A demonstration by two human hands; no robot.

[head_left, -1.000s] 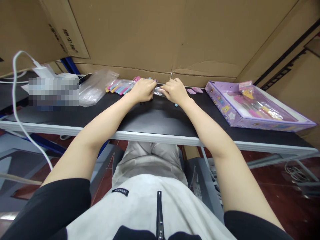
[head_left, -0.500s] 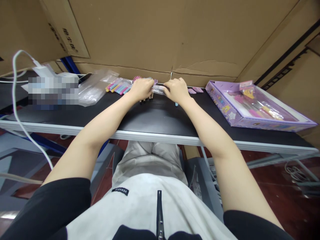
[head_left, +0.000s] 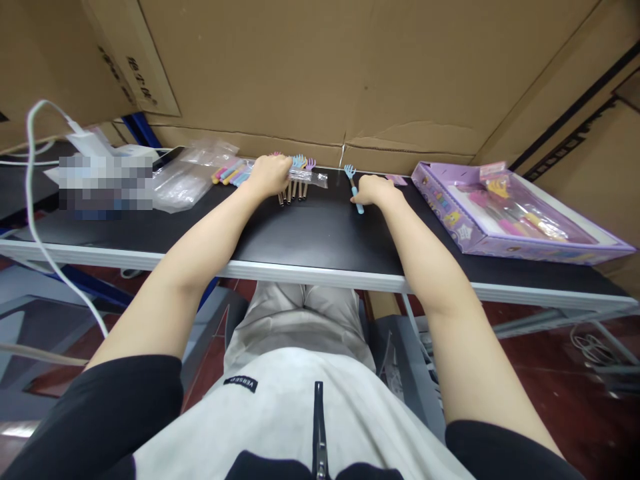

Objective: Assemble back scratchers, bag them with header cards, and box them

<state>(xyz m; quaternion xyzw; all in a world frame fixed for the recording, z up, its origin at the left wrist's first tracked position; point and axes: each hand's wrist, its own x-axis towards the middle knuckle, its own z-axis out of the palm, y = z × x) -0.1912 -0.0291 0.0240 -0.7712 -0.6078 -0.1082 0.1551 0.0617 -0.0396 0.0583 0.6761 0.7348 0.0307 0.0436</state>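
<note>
My left hand [head_left: 270,175] is closed on a clear plastic sleeve [head_left: 314,179], which sticks out to the right of its fingers. Beneath the hand and sleeve lie several small back scratchers [head_left: 299,161] with claw-shaped heads in pink, blue and purple; their metal rods [head_left: 294,192] point toward me. To the right, my right hand [head_left: 374,191] is closed around the handle of a light-blue back scratcher [head_left: 359,205], the thumb at its left side. Its claw end points to the back wall. Colourful handles [head_left: 231,173] lie left of my left hand, partly covered by it.
Clear plastic bags [head_left: 183,183] lie at the left, near a white charger [head_left: 93,141] and its cable. Pink cards [head_left: 397,180] are beside my right hand. A purple open box [head_left: 470,233] with packaged pieces stands at the right. Cardboard [head_left: 310,80] walls the back.
My hands have moved apart; the right hand has let go of the plastic sleeve and gone right to the blue back scratcher. My left hand keeps the sleeve and has shifted slightly left.
</note>
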